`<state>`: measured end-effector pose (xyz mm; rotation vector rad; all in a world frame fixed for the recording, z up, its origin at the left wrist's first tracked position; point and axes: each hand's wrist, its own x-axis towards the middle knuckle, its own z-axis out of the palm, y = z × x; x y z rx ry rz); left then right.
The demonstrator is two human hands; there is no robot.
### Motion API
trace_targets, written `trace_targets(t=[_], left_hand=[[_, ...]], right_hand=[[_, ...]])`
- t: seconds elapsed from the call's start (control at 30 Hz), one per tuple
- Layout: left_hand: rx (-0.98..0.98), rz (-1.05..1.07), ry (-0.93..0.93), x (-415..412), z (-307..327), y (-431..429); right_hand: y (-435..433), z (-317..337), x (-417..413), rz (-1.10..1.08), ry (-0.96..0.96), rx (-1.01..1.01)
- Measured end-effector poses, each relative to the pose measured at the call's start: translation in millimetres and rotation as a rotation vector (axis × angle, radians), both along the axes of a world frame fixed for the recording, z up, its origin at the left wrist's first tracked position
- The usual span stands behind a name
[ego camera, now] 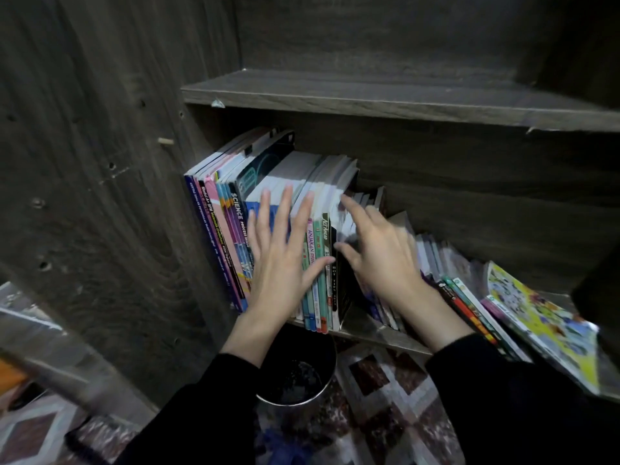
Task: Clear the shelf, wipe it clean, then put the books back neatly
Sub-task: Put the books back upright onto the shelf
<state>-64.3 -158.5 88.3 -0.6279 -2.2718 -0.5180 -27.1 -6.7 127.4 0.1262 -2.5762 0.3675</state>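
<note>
On the lower shelf (369,333) of a dark wooden bookcase, a row of upright books (218,236) stands against the left wall, spines facing out. The left hand (281,263) lies flat against those spines, fingers straight and spread, gripping nothing. Just to its right, the right hand (382,260) is blurred; its forefinger and thumb stretch out at the right end of the row, touching the outermost books, and it appears to hold nothing. Behind and to the right of that hand, more books (469,297) lean over sideways, ending in a bright yellow magazine (543,317) lying nearly flat. Below the shelf edge, between the black sleeves, stands a round dark bin (295,374) on patterned floor (385,397).
</note>
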Motion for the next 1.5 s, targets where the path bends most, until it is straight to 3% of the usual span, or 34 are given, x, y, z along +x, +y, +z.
trace_targets(t=[0.1,0.33,0.47,0.57,0.63,0.73,0.77,0.87,0.93,1.1,1.23,1.5], left_hand=[[-0.145,-0.010,-0.057,-7.7,5.8,3.6],[-0.121,-0.017,-0.084,-10.2,6.4,3.9],[-0.135,0.005,-0.120,-7.1,6.6,7.2],[-0.175,0.039,-0.112,-6.1,6.2,9.5],[-0.161,0.048,-0.112,-5.3,6.3,12.3],[-0.120,0.045,-0.095,-4.9,3.0,13.8],[-0.105,0.041,-0.083,-5.8,1.9,14.2],[-0.097,0.048,-0.082,-6.7,0.9,15.2],[-0.093,0.059,-0.082,-6.5,0.8,16.7],[-0.062,0.086,-0.049,-8.7,-3.5,21.5],[-0.036,0.081,-0.036,-10.1,-5.9,23.5],[-0.029,0.072,-0.085,-10.0,-5.2,24.0]], right_hand=[[10.9,5.6,-15.2,0.061,-0.066,0.143],[13.6,3.2,-30.6,0.119,-0.051,0.024],[18.3,-1.2,-29.4,0.216,-0.162,-0.065],[12.8,-17.4,-27.6,0.132,-0.233,0.096],[7.9,-31.5,-22.8,-0.036,-0.072,0.205],[-6.4,-75.0,2.6,-0.028,0.334,0.020],[-12.1,-94.1,14.0,0.017,0.349,-0.059],[-17.8,-149.4,24.5,-0.026,-0.094,-0.359],[-13.5,-171.8,18.0,-0.082,-0.309,-0.433],[-2.2,-181.3,5.1,-0.107,-0.351,-0.577],[11.3,-184.8,2.3,0.014,-0.381,-0.613],[14.3,-190.3,-14.7,-0.068,-0.425,-0.412]])
